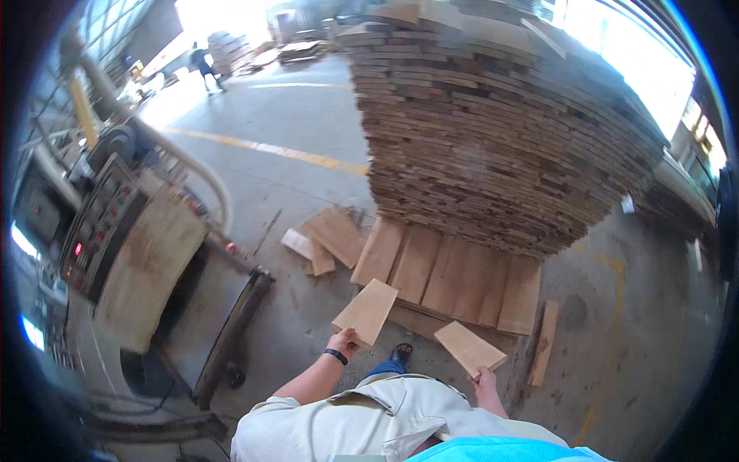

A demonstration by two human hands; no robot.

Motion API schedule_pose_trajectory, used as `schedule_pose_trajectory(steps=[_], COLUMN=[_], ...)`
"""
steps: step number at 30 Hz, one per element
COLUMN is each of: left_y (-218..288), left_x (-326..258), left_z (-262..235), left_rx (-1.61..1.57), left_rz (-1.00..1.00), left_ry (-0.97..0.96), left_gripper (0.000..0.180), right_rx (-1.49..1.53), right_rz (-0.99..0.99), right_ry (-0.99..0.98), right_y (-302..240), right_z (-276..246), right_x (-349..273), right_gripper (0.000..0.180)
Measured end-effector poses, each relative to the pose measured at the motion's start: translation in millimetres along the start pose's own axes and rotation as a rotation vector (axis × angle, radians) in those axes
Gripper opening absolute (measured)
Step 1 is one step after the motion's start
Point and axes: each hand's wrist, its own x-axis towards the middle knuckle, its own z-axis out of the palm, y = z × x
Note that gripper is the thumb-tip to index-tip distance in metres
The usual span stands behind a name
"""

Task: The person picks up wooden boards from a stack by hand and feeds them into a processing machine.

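My left hand (344, 342), with a dark band on its wrist, is closed on the near end of a short, pale wooden board (367, 311). Off to the right, my right hand (484, 379) grips the near corner of a second short wooden board (468, 346). Both boards are held apart from each other in front of my body. Just beyond them lies a row of wider planks (445, 271) side by side, at the foot of a tall stack of boards (469, 131). The fingers under each board are partly hidden.
A machine with a control panel (98, 219) stands at the left. Loose wood pieces (336, 236) lie on the floor left of the planks. A narrow board (543, 343) lies at their right. Far back on the left a person (204, 68) stands near piled material.
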Motion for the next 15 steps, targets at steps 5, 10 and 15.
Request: schedule_pose_trajectory(steps=[5, 10, 15], left_y=[-27, -39, -34], left_x=[-72, -141, -197], left_z=[-66, -134, -194], left_rx=[-0.3, -0.514, -0.743], left_rz=[0.123, 0.279, 0.481], left_ry=[-0.082, -0.121, -0.174], left_gripper=[0.039, 0.041, 0.046], right_rx=[0.152, 0.268, 0.226], right_rz=[-0.055, -0.041, 0.018], right_ry=[-0.353, -0.638, -0.9], right_y=[-19, -29, -31], right_z=[18, 47, 95], right_x=[-22, -93, -153], right_gripper=[0.033, 0.04, 0.043])
